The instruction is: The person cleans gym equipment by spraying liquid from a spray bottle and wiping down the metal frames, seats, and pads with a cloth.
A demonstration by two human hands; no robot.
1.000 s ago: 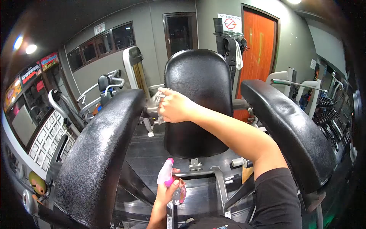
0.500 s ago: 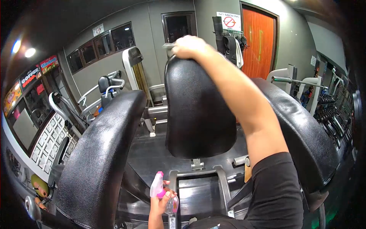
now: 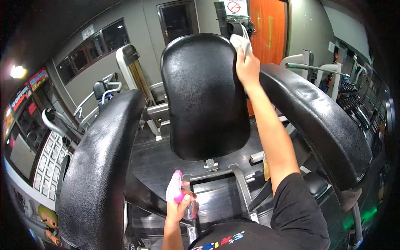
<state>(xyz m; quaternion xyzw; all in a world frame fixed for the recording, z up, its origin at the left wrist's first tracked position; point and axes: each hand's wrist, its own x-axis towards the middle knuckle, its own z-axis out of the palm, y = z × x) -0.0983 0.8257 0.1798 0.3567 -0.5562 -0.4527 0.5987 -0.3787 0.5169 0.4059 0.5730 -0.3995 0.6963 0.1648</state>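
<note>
Right hand [image 3: 248, 68] is up at the black backrest's [image 3: 204, 96] upper right edge gripping a pale cloth [image 3: 241, 43], left hand [image 3: 180, 206] wrapped round a pink-topped spray bottle [image 3: 175, 187] down low, its lower part kinda hidden by fingers.

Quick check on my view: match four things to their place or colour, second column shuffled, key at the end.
1. spray bottle
2. cloth
3. backrest pad
4. door

A. orange-red, in the background
B. in the left hand
C. black, between two long side pads
D. whitish, in the right hand

Pairs: 1-B; 2-D; 3-C; 4-A
</note>
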